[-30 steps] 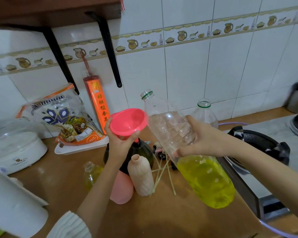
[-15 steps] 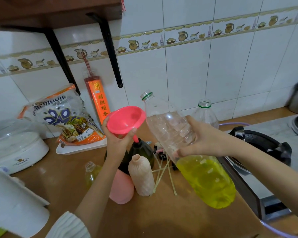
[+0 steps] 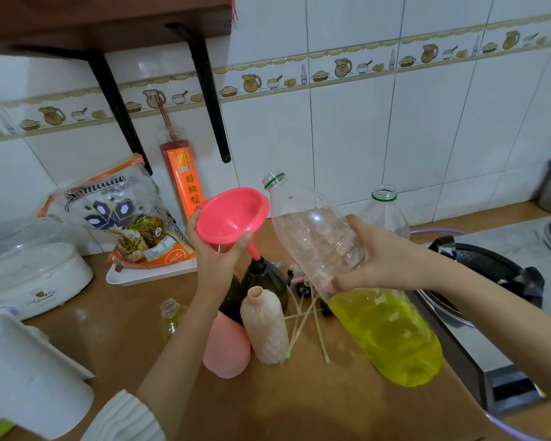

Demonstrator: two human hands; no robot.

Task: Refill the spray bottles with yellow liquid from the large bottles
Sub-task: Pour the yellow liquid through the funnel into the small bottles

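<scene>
Near edge of the wooden surface (image 3: 315,405): big bottle (image 3: 357,281) w/ yellow liquid in its lower half, tilted, uncapped neck up-left, base just above the surface near the right edge. Right hand (image 3: 376,259) wraps its clear middle, fingers curled round. Just left stand a pink bottle (image 3: 226,348) & a beige one (image 3: 264,326), touching. Behind them, dark spray bottle (image 3: 264,278); pink funnel (image 3: 233,214) spout sits at its mouth, left hand (image 3: 213,249) gripping the funnel bowl. Further back by the wall, an empty clear bottle (image 3: 385,208), upright.
</scene>
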